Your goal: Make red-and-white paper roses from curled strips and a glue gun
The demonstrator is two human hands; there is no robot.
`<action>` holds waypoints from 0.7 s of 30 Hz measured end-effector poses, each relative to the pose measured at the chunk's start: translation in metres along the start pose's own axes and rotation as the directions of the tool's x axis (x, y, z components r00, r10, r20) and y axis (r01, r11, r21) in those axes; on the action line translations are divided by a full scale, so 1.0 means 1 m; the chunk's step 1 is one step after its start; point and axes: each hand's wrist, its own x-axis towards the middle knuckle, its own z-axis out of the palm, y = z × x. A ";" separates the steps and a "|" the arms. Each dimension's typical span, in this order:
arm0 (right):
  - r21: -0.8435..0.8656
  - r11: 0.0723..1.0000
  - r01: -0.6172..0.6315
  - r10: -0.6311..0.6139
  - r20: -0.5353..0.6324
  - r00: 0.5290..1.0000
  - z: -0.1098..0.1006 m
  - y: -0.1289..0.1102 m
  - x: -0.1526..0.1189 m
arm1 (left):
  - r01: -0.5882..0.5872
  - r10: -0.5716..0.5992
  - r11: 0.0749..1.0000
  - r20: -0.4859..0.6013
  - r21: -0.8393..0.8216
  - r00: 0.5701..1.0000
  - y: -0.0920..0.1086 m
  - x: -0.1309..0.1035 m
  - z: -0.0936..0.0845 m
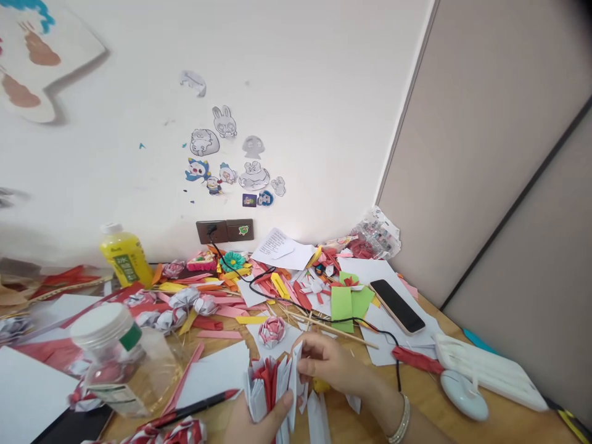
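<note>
Low in the middle of the head view, my left hand point(247, 425) is closed around a bundle of folded paper point(266, 382), red and white pieces standing on end. Its thumb presses the near side. My right hand point(333, 364) pinches a white folded paper piece point(296, 364) at the bundle's right edge; its fingertips are partly hidden. Just beyond the bundle, a pink and white paper flower point(272, 332) rests on white paper. White paper strips point(318, 419) lie on the table below my right wrist, which wears a bracelet.
At left stand a clear plastic jar point(104, 333) and a yellow bottle point(124, 254). A black and red pen point(198, 408) lies in front. Coloured paper strips point(217, 302) cover the back. A black cable crosses toward a phone point(396, 306), a mouse point(464, 394) and a white keyboard point(490, 370).
</note>
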 end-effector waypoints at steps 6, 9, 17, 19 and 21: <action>-0.163 0.985 -0.048 0.012 -0.212 0.977 0.019 -0.009 0.003 | -0.127 0.133 0.974 -0.020 0.187 0.991 0.013 -0.002 0.000; -0.200 0.976 -0.082 0.013 -0.327 0.945 0.030 -0.007 0.004 | -0.160 0.178 0.954 -0.049 0.252 0.983 0.015 -0.005 0.003; 0.021 0.984 -0.179 0.179 -0.249 0.952 0.023 -0.004 0.002 | -0.142 0.165 0.953 -0.064 0.269 0.984 0.019 -0.004 0.003; 0.078 0.976 -0.205 0.218 -0.240 0.946 0.023 -0.005 0.002 | -0.154 0.165 0.943 -0.013 0.295 0.986 0.016 -0.002 0.000; 0.225 0.938 -0.265 0.312 -0.213 0.926 0.025 -0.005 0.003 | -0.178 0.161 0.926 0.078 0.334 0.984 0.013 0.000 -0.004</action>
